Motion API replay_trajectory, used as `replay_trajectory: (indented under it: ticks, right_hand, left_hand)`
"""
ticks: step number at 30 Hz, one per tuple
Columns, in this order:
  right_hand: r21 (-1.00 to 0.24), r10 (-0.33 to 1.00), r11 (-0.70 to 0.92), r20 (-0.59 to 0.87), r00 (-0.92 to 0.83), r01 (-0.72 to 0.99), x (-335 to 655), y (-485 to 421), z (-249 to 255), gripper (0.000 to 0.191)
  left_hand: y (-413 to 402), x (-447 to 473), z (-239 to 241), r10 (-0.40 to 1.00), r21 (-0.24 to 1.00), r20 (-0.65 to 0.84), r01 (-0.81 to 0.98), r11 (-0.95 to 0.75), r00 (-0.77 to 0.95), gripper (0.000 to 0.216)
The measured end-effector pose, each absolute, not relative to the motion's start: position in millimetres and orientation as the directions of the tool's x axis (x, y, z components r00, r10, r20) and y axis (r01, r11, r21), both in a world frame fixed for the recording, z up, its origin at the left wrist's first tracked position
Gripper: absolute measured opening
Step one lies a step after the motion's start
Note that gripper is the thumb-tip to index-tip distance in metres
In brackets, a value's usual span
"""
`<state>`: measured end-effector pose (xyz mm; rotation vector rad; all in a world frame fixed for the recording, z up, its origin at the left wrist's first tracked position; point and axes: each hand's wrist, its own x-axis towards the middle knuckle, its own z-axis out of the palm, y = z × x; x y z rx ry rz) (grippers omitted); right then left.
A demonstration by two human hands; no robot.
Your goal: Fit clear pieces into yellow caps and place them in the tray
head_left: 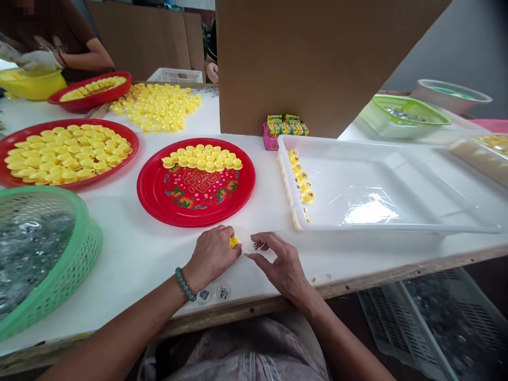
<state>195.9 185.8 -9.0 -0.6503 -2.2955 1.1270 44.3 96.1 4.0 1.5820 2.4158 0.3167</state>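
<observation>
Head view: bare left hand (pixel 216 251) and bare right hand (pixel 278 259) close together over a white tabletop (pixel 130 264)

At far left stands a pale-green perforated plastic basket (pixel 85 254) with clear pieces inside. Behind it, a round red plastic tray (pixel 133 145) is covered with rounded yellow pieces. Next comes a red round tray with a printed floral centre (pixel 194 211), bearing more yellow pieces along its far side only.

In front of that tray, the left hand, a green beaded bracelet (pixel 185 284) at its wrist, has its fingers closed around a small yellow plastic piece (pixel 234 242). Two clear round discs with dark prints (pixel 223 291) lie near the table edge, beside that wrist. Just right of the yellow piece, a clear piece with a dark print (pixel 255 246) shows at the right hand's fingertips; thumb and forefinger stand narrowly apart, and I cannot tell whether they pinch it.

Beyond is a small pink basket of green-and-yellow packets (pixel 270 142), then a white rectangular plastic tray (pixel 397 228), with printed yellow pieces (pixel 304 182) along its left side.
</observation>
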Motion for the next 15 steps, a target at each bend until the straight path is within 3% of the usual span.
replay_trajectory:
  ticks: [4, 9, 15]
  right_hand:
    - [-0.805, 0.588, 0.558, 0.212, -0.781, 0.202, 201, 184, -7, 0.024]
    - [-0.787, 0.605, 0.559, 0.172, -0.777, 0.26, 201, 180, -4, 0.026]
    - [-0.665, 0.621, 0.609, 0.061, -0.781, 0.432, 191, 167, -3, 0.023]
  left_hand:
    - [96, 45, -3, 0.88, 0.371, -0.109, 0.803, 0.467, -0.462, 0.028]
    - [88, 38, 0, 0.827, 0.565, -0.214, 0.625, 0.539, -0.52, 0.035]
    - [79, 28, -15, 0.818, 0.809, -0.309, 0.318, 0.495, -0.486, 0.022]
